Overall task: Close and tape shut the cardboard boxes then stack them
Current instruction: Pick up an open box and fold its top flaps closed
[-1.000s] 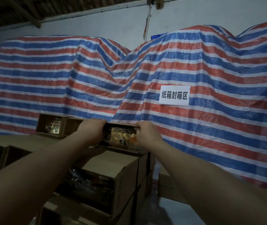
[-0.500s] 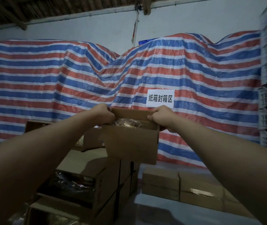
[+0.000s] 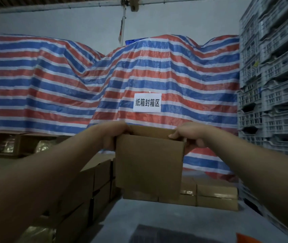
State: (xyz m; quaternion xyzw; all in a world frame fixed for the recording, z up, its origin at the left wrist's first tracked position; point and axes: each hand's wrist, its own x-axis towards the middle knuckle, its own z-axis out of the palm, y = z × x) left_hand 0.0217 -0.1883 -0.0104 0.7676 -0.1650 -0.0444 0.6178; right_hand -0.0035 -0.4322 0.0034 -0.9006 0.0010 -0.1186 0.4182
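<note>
I hold an open brown cardboard box [image 3: 149, 165] up in the air in front of me, over the grey table [image 3: 157, 218]. My left hand [image 3: 112, 135] grips its upper left edge. My right hand [image 3: 187, 135] grips its upper right edge, thumb over the rim. The box's near side faces me and its contents are hidden. Sealed boxes [image 3: 216, 195] lie in a low row at the table's far side. A stack of open boxes [image 3: 94, 181] stands at the left, under my left forearm.
A striped red, blue and white tarpaulin [image 3: 52, 88] with a white paper sign [image 3: 147, 103] covers the back. Grey plastic crates [image 3: 273, 76] are piled high at the right. More open boxes [image 3: 4, 143] sit at far left. A dark object [image 3: 166, 234] lies at the table's near edge.
Both hands have lifted the box off the left stack and carried it right, over the table. My view has swung right, bringing the crates into sight.
</note>
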